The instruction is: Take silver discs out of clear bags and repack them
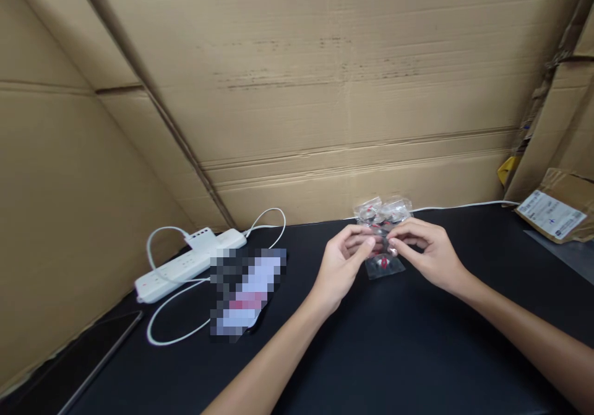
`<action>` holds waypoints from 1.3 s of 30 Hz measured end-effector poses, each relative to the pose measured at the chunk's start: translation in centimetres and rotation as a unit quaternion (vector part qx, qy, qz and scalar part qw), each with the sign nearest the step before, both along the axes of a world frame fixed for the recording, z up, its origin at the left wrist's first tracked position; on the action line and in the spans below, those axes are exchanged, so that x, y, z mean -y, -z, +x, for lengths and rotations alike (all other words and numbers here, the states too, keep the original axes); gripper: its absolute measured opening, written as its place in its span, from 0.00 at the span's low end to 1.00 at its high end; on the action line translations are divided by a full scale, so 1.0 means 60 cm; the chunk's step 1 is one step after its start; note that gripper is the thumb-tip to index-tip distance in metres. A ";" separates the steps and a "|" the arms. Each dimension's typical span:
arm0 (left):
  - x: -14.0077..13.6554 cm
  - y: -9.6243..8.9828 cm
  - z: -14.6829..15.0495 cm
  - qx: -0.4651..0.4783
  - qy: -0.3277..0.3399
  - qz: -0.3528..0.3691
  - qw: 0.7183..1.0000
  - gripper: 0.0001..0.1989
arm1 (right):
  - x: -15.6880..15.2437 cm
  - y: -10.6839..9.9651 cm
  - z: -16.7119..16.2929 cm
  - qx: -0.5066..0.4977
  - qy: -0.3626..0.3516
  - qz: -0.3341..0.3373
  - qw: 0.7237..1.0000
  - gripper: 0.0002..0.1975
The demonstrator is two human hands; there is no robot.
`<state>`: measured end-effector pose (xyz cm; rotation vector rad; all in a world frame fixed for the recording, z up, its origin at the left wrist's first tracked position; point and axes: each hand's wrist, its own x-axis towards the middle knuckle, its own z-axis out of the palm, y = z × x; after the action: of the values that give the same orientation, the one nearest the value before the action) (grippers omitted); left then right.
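The left hand (341,263) and right hand (431,254) appear to pinch a clear packet (382,234) between them, above the surface (417,353), beside other bags (395,209). Grip edges lightly; keep plastic taut to avoid tearing.

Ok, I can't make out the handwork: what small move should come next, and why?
Perhaps the left hand and right hand should part slightly: their fingertips nearly meet by red-marked clear plastic packets, and whatever they may hold is hard to see.
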<state>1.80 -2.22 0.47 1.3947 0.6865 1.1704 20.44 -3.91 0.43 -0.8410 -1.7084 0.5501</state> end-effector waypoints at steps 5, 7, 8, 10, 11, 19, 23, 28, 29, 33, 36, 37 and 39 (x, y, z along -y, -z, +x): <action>-0.002 0.005 -0.003 -0.097 0.050 -0.019 0.994 0.16 | -0.003 0.008 -0.004 -0.090 -0.009 -0.024 0.996 0.03; -0.004 0.010 -0.003 -0.107 0.066 -0.023 0.992 0.15 | -0.004 0.008 -0.005 -0.106 -0.015 -0.038 0.994 0.03; -0.005 0.013 -0.003 -0.109 0.064 -0.020 0.992 0.14 | -0.004 0.008 -0.006 -0.107 -0.017 -0.046 0.993 0.03; -0.007 0.016 -0.002 -0.113 0.042 -0.012 0.993 0.14 | -0.005 0.007 -0.005 -0.110 -0.012 -0.061 0.992 0.05; -0.007 0.017 -0.002 -0.115 0.027 -0.010 0.993 0.14 | -0.007 0.007 -0.005 -0.120 -0.004 -0.067 0.991 0.07; -0.004 0.012 -0.001 -0.125 -0.020 0.004 0.992 0.11 | -0.024 0.017 0.004 -0.149 -0.059 -0.192 0.968 0.14; -0.003 0.009 -0.003 -0.126 -0.037 0.038 0.991 0.10 | -0.022 0.019 0.003 -0.146 -0.087 -0.214 0.962 0.13; -0.004 0.007 -0.005 -0.109 -0.040 0.017 0.993 0.12 | -0.021 0.019 0.001 -0.139 -0.085 -0.188 0.969 0.13; -0.004 0.007 -0.005 -0.107 -0.037 0.017 0.993 0.12 | -0.021 0.018 0.001 -0.139 -0.080 -0.177 0.971 0.13; 0.001 0.003 -0.002 -0.105 -0.043 0.025 0.993 0.13 | -0.019 0.014 0.002 -0.140 -0.060 -0.151 0.977 0.12; 0.004 -0.003 -0.002 -0.083 -0.061 0.053 0.993 0.11 | -0.016 0.010 0.001 -0.155 -0.051 -0.152 0.975 0.12; 0.004 -0.005 -0.002 -0.075 -0.066 0.062 0.993 0.11 | -0.015 0.008 0.001 -0.161 -0.049 -0.156 0.973 0.12; 0.003 -0.008 -0.004 -0.067 -0.073 0.072 0.992 0.10 | -0.014 0.006 0.000 -0.168 -0.044 -0.167 0.971 0.13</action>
<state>1.59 -2.41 0.96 1.5781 0.8233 1.2690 20.45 -3.04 0.10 -0.8524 -1.3648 1.0018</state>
